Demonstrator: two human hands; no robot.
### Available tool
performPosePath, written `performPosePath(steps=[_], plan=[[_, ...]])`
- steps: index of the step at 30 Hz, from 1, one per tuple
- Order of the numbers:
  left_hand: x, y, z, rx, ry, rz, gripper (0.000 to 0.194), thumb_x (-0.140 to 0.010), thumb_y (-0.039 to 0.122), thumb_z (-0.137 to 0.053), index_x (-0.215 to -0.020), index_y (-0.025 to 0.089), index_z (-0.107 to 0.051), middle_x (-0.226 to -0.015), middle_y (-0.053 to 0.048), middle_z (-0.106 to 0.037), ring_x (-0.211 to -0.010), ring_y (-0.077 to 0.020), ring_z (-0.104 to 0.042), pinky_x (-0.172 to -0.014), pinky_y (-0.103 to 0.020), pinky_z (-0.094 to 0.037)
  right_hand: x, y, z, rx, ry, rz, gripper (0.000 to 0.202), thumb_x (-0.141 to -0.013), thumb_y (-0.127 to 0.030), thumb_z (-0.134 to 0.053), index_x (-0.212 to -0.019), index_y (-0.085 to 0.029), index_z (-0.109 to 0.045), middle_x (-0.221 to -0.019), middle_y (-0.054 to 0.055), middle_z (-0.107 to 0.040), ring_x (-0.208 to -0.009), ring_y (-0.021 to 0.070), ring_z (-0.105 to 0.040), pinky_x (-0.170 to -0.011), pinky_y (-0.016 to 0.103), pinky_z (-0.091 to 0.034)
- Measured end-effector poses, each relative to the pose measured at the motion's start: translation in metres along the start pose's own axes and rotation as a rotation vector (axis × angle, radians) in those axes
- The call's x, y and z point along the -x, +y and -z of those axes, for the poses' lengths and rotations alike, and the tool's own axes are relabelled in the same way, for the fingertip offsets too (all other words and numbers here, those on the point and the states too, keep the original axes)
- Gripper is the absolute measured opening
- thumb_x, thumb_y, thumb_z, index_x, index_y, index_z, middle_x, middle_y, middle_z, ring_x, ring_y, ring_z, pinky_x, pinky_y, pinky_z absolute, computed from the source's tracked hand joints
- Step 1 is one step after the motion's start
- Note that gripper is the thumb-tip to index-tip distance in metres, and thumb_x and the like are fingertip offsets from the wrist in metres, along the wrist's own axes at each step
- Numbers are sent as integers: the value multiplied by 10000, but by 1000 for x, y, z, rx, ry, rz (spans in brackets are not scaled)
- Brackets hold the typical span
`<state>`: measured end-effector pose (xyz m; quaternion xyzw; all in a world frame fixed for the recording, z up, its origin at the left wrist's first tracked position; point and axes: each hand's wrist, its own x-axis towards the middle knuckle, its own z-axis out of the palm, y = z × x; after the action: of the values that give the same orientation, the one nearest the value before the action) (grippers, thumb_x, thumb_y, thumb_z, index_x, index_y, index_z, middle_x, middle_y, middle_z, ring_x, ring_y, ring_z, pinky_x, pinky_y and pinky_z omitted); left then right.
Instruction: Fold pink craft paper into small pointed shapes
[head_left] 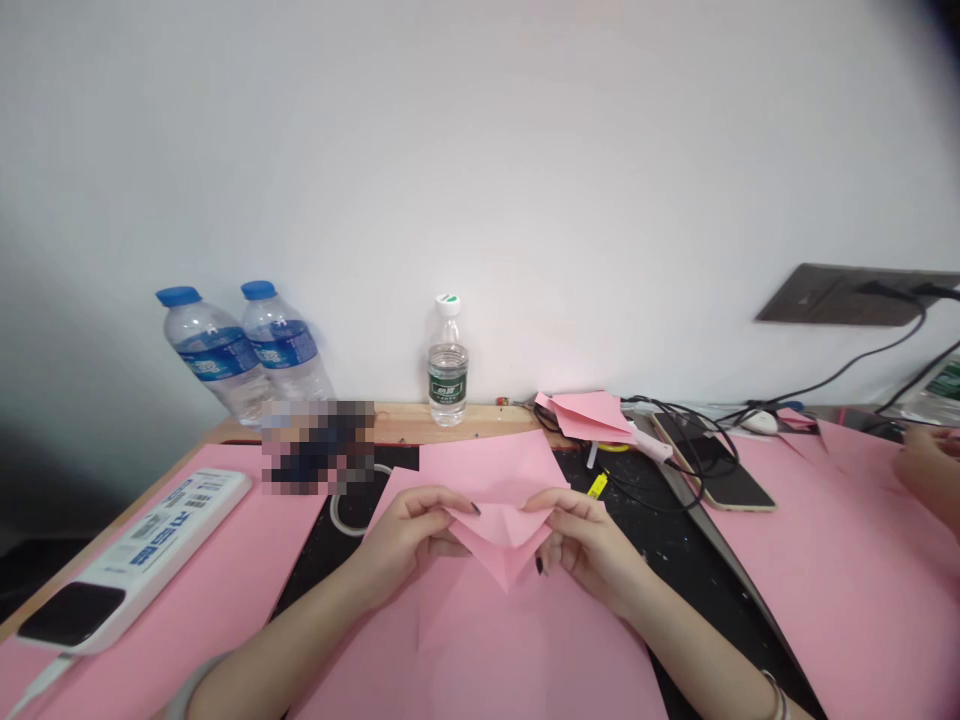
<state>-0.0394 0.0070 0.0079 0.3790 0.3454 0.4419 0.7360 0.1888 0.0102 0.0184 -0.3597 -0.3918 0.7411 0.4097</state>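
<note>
A small folded piece of pink paper (504,550) is held up between both hands, its point facing down toward me. My left hand (420,530) pinches its left corner between thumb and fingers. On the other side, my right hand (581,535) pinches the right corner, with a dark-nailed finger showing below. Larger pink sheets (480,660) lie under the hands on a black mat (701,570).
Bottles (448,375) stand against the wall. At left lies a white power bank (142,560) with a cable. Folded pink paper (592,415), black cables and a phone (712,465) are at back right. Another person's hand (930,465) is at far right.
</note>
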Motion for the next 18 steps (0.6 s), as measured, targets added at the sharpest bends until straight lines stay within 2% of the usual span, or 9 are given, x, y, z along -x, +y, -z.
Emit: performPosePath(steps=[3,5,7,9,11,14,18], plan=[[0,1,0,32,-75,0,140,-737,217,-573,-749,122,-675,-688,-40,-645,-684,-187,-643,-696,-339,-518,1,-2,-2,-22,-16,20,169,-723,-269,-593,-769,-134,-684,-539,49,-661,-501,165,-639,-511,250,-483],[1,2,-4,9,-85,-16,154,-754,255,-568,-760,126,-651,-703,-41,-644,-699,-204,-652,-706,-363,-518,0,-1,-3,18,9,57,200,-730,-315,-612,-736,-130,-686,-575,49,-663,-501,157,-633,-510,250,-483],[3,3,-9,-18,-27,-30,160,-776,275,-594,-887,163,-618,-744,-20,-642,-698,-191,-654,-700,-362,-522,-1,2,-4,101,62,90,190,-712,-317,-669,-717,-127,-683,-542,27,-640,-447,126,-597,-457,216,-449],[4,5,-15,-3,36,-17,369,-769,285,-640,-1113,238,-516,-838,-8,-650,-690,-169,-657,-670,-336,-527,-2,4,-4,176,117,123,159,-684,-278,-715,-739,-132,-681,-498,1,-613,-410,105,-563,-409,186,-406],[4,7,-19,22,32,32,522,-758,295,-670,-1219,259,-428,-956,-40,-653,-741,-171,-666,-684,-322,-529,-3,4,-4,211,168,166,160,-694,-269,-713,-782,-140,-676,-482,-15,-596,-405,96,-545,-396,178,-392],[4,5,-21,4,-25,133,415,-792,331,-641,-1148,172,-499,-1010,-108,-658,-821,-194,-673,-725,-312,-525,-2,3,-6,239,223,220,200,-719,-273,-694,-872,-149,-660,-510,-20,-602,-426,96,-546,-429,192,-425],[5,-2,-23,-70,-72,243,369,-830,409,-573,-1063,125,-540,-885,-136,-696,-742,-204,-694,-634,-268,-519,0,0,-12,311,203,217,411,-716,-269,-693,-1104,-185,-585,-694,5,-664,-478,111,-582,-497,237,-481]])
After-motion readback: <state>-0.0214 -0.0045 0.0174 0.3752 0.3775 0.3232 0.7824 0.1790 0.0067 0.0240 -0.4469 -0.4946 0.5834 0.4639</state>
